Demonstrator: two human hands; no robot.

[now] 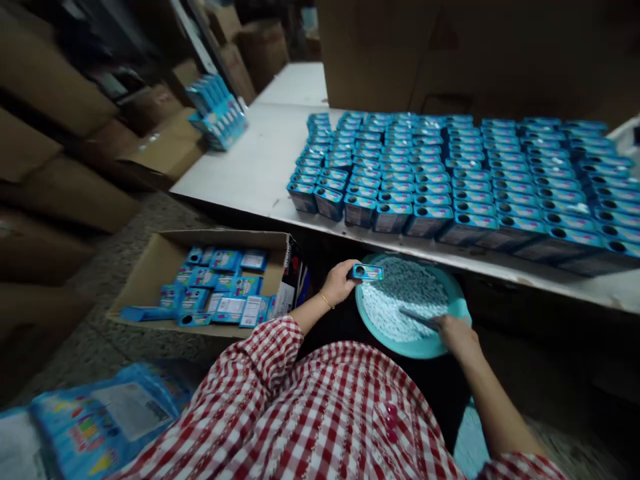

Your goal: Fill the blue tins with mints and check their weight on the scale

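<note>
My left hand [341,283] is closed around a small blue box [369,272], its top with a round dark opening turned up toward me. The box is over the left rim of a turquoise basin [364,319] on my lap. Pale blue, pellet-like pieces [400,287] fill much of the basin. At the basin's right side, my right hand [457,335] grips a dark spoon-like tool [419,317]. Its far end rests among the pellets, so its exact shape is hard to make out.
Rows of blue boxes [420,173] stand on a white table [250,173] ahead. A small stack of blue packs [217,112] is at its left end. To my left, an open carton [145,273] holds several blue boxes. Blue printed bags [110,420] lie at lower left; cartons [45,193] are piled beyond.
</note>
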